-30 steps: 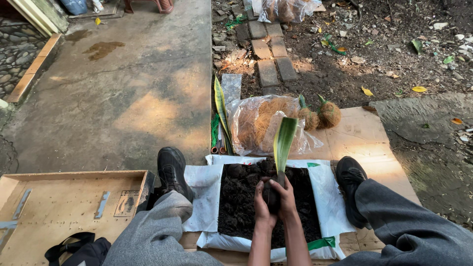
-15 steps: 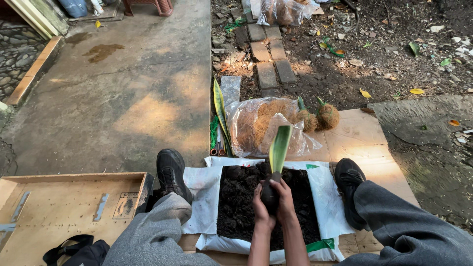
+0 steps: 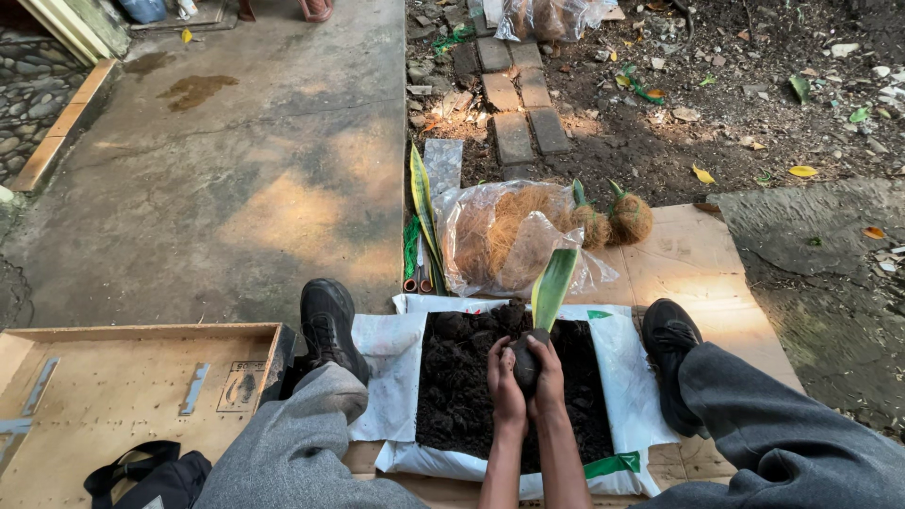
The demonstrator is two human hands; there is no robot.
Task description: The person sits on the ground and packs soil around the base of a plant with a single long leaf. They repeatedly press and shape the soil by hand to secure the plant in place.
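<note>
Though the soil ball hides between them, both hands' fingers closed around it, leaf upright.

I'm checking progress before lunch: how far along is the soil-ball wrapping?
Done: two fibre-wrapped balls sit behind the bag. In hand: left hand and right hand press a soil ball around a leaf cutting. Left: its fibre wrap; another leaf waits.

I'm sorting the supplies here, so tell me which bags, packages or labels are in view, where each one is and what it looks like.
White soil sack: cut open flat between the shoes, green trim, dark soil inside.
Clear plastic bag: beyond the sack, crumpled, holding brown fibre.
Second clear bag: top edge, on the dirt.
Stamped label: dark rectangle on the wooden tray, left.
</note>
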